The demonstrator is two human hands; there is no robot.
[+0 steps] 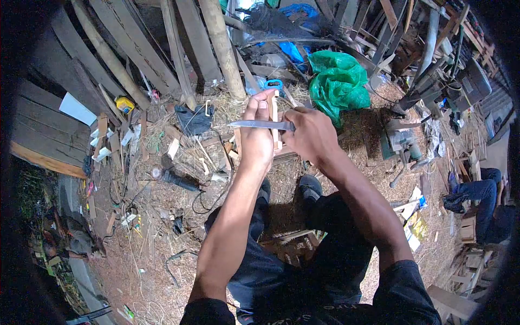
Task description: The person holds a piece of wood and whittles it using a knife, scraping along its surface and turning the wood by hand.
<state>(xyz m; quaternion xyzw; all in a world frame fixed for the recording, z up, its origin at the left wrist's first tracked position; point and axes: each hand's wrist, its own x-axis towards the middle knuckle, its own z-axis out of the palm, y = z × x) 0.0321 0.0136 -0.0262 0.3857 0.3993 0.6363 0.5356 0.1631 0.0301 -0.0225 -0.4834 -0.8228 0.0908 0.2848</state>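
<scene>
My left hand (255, 142) is closed around a small pale wooden piece (274, 116), held upright in front of me. The piece is slim, with ends that jut out like a handle or bracket. My right hand (313, 132) grips a tapered grey metal file (254, 124), its tip pointing left. The file lies across the wooden piece and passes over my left palm. Its grip end is hidden inside my right fist.
A green plastic bag (338, 81) lies ahead on the shavings-covered ground. A power tool (176, 179) with a cord rests at left, near a black plastic bag (195, 120). A yellow tape measure (124, 104) is by the planks. Another person's legs (479, 197) show at right.
</scene>
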